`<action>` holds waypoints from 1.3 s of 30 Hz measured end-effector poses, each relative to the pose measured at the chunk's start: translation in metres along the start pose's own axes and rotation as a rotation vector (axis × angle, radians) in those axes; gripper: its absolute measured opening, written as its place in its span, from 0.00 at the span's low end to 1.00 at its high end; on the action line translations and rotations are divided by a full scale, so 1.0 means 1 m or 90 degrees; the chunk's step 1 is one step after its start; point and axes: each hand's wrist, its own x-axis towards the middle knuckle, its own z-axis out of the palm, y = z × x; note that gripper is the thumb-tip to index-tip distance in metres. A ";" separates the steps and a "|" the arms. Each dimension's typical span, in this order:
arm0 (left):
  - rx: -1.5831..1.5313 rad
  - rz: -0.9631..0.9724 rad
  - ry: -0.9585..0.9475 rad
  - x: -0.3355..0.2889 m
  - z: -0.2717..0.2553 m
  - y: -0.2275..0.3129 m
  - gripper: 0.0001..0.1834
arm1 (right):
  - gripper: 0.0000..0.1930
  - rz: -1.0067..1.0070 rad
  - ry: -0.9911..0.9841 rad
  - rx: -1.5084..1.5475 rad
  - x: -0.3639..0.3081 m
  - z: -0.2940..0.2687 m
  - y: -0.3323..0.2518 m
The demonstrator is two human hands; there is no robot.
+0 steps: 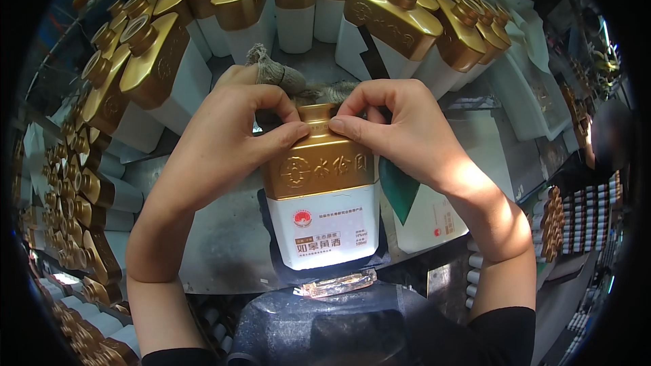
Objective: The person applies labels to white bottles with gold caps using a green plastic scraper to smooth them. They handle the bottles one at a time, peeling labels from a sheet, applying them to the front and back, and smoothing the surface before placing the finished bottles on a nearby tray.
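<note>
Gold-and-white bottle mid-frame; left hand at its 11 o'clock, right hand at 1, thumbs at the neck. Fingertips part-hidden: can't tell either grip's closure or hold.

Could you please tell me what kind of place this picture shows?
Probably a bottle workshop or packing area, though I cannot be sure. Similar gold-and-white bottles stand on a table, more are stacked at both sides, and the left hand and right hand are at the neck of one bottle.
</note>
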 end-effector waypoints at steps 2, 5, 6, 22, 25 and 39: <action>-0.030 -0.019 -0.019 0.000 0.000 -0.001 0.11 | 0.10 0.005 -0.005 -0.004 0.000 0.000 0.000; -0.043 -0.019 -0.028 0.000 -0.003 -0.004 0.10 | 0.10 -0.006 -0.015 -0.007 0.003 -0.001 -0.003; -0.029 -0.003 -0.023 0.001 -0.002 -0.004 0.10 | 0.09 -0.009 -0.017 -0.010 0.002 -0.002 -0.003; -0.181 -0.003 -0.046 0.009 0.000 -0.025 0.11 | 0.08 -0.084 0.021 -0.198 0.003 -0.010 -0.005; -0.273 -0.001 0.006 0.004 0.004 -0.027 0.12 | 0.05 -0.128 0.070 -0.228 -0.004 -0.015 -0.006; -0.067 0.080 0.088 -0.038 0.014 -0.006 0.14 | 0.05 -0.008 0.168 0.019 -0.076 -0.015 0.038</action>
